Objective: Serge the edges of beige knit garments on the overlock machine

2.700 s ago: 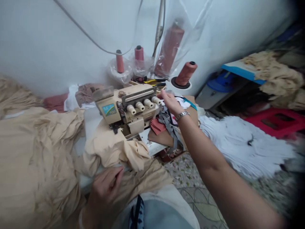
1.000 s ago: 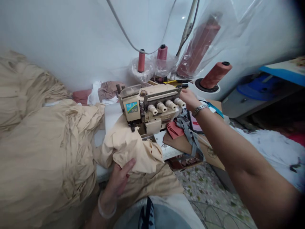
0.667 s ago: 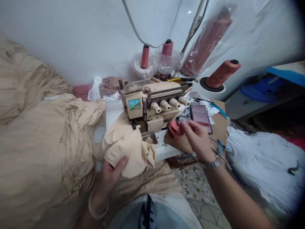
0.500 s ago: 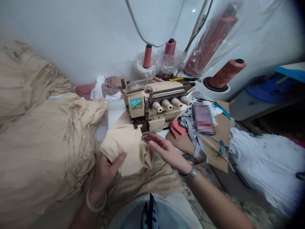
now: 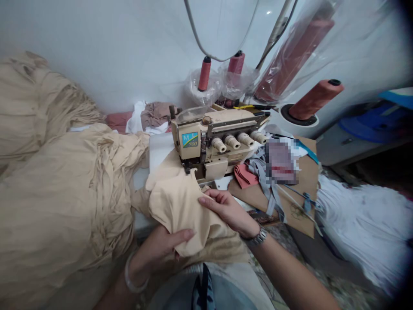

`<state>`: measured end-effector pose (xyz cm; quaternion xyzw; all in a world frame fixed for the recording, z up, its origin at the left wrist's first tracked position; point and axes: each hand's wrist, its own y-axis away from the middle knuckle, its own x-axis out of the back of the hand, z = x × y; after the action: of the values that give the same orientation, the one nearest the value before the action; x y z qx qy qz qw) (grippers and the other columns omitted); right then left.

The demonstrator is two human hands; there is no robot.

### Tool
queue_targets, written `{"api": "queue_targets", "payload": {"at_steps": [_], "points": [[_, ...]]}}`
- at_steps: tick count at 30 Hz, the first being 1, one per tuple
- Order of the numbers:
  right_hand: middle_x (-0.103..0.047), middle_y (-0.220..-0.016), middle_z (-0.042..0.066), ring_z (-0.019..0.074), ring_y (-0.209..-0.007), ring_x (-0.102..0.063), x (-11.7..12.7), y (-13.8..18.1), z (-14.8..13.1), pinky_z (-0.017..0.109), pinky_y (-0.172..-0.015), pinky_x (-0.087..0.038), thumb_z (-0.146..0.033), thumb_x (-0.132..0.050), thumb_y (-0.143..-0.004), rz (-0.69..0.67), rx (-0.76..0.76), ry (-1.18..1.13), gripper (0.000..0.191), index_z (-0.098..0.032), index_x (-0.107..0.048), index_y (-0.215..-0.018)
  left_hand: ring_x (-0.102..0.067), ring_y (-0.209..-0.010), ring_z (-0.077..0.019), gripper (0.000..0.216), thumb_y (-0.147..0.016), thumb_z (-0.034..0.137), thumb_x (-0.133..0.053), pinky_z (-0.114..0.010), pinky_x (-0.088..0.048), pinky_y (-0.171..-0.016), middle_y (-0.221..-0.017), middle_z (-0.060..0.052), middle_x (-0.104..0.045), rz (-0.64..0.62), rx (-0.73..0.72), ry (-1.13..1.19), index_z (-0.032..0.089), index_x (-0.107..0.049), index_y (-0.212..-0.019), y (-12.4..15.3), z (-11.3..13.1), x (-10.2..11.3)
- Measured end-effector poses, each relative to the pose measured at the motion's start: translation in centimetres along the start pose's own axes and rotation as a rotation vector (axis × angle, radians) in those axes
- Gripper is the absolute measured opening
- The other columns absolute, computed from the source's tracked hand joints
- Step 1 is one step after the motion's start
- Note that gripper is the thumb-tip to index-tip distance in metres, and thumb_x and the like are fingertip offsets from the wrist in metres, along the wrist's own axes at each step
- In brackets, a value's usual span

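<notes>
A piece of beige fabric (image 5: 180,198) runs from under the needle area of a cream overlock sewing machine (image 5: 219,142) down toward my lap. My left hand (image 5: 164,241) grips its lower left edge, thumb on top and the other fingers hidden beneath. On the right edge, just in front of the machine, my right hand (image 5: 229,211) pinches the cloth between thumb and fingers. The fabric hangs in soft folds between both hands. A metal watch sits on the right wrist and a pale bangle on the left.
Heaped beige fabric (image 5: 64,185) fills the left side. Reddish thread cones (image 5: 316,100) stand behind and right of the machine. Grey strips and a folded coral cloth (image 5: 245,175) lie on cardboard (image 5: 305,189). White cloth (image 5: 364,224) is piled at far right.
My right hand has closed on the fabric's right edge, after being stretched out beside the machine. My left hand has moved right and down with the cloth, which now spreads lower.
</notes>
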<state>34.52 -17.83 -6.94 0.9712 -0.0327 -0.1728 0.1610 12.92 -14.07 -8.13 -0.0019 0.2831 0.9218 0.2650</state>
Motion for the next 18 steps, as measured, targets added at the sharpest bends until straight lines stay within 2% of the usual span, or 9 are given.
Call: {"api": "queue_targets", "payload": {"at_steps": [2,4,6,8,11,14,18], "points": [[-0.064,-0.071,-0.001,0.0122,-0.061,-0.051,0.3,0.0,-0.2,0.023,-0.054,-0.038,-0.051,-0.082,-0.072,0.027,0.027,0.03,0.034,-0.019,-0.071,-0.074,-0.068,-0.059,-0.0209,0.04,-0.067,0.038,-0.085,-0.027,-0.052,-0.044,-0.082,-0.008,-0.078,-0.017,0.052,-0.096,0.017,-0.076,-0.1,-0.1,-0.3,-0.6],[-0.062,-0.069,-0.001,0.012,-0.059,-0.049,0.7,0.1,-0.3,0.023,-0.051,-0.036,-0.05,-0.082,-0.073,0.04,0.026,0.033,0.032,-0.02,-0.071,-0.071,-0.066,-0.057,-0.0203,0.044,-0.068,0.039,-0.084,-0.025,-0.047,-0.038,-0.089,-0.008,-0.079,-0.002,0.041,-0.138,0.018,-0.076,-0.106,-0.3,-0.3,-0.7],[-0.063,-0.068,-0.001,0.0118,-0.058,-0.049,0.9,0.0,-0.3,0.023,-0.052,-0.035,-0.048,-0.082,-0.073,0.052,0.02,0.012,0.03,-0.02,-0.072,-0.071,-0.071,-0.072,-0.0242,0.045,-0.067,0.035,-0.085,-0.027,-0.054,-0.047,-0.099,-0.009,-0.079,0.012,-0.024,-0.134,0.019,-0.076,-0.109,-0.5,0.2,-0.5],[-0.064,-0.069,-0.001,0.0117,-0.058,-0.049,1.0,-0.2,-0.2,0.024,-0.054,-0.035,-0.048,-0.082,-0.073,0.066,0.025,0.001,0.029,-0.02,-0.073,-0.072,-0.072,-0.089,-0.0278,0.044,-0.067,0.032,-0.085,-0.032,-0.06,-0.067,-0.104,-0.009,-0.078,0.004,-0.106,-0.11,0.02,-0.076,-0.108,-0.8,0.9,-0.4],[-0.066,-0.069,0.0,0.0119,-0.058,-0.049,0.7,-0.6,0.0,0.025,-0.055,-0.036,-0.048,-0.082,-0.072,0.087,0.043,-0.007,0.029,-0.02,-0.075,-0.074,-0.07,-0.104,-0.0302,0.043,-0.067,0.031,-0.085,-0.037,-0.057,-0.091,-0.103,-0.01,-0.078,-0.06,-0.194,-0.062,0.018,-0.077,-0.107,-1.4,2.0,-0.3],[-0.065,-0.067,-0.001,0.0123,-0.057,-0.047,-0.1,-0.8,0.2,0.026,-0.055,-0.035,-0.05,-0.082,-0.07,0.105,0.071,-0.012,0.03,-0.021,-0.076,-0.072,-0.072,-0.099,-0.0303,0.04,-0.069,0.038,-0.084,-0.038,-0.057,-0.089,-0.097,-0.01,-0.079,-0.1,-0.186,-0.023,0.016,-0.078,-0.102,-1.9,2.7,0.2],[-0.062,-0.066,-0.001,0.0125,-0.057,-0.045,-0.9,-0.9,0.7,0.026,-0.055,-0.033,-0.052,-0.082,-0.069,0.139,0.116,-0.011,0.032,-0.021,-0.075,-0.071,-0.072,-0.097,-0.0287,0.047,-0.068,0.039,-0.086,-0.035,-0.058,-0.083,-0.102,-0.009,-0.078,-0.051,-0.182,-0.038,0.017,-0.075,-0.108,-2.4,3.1,0.9]]}}
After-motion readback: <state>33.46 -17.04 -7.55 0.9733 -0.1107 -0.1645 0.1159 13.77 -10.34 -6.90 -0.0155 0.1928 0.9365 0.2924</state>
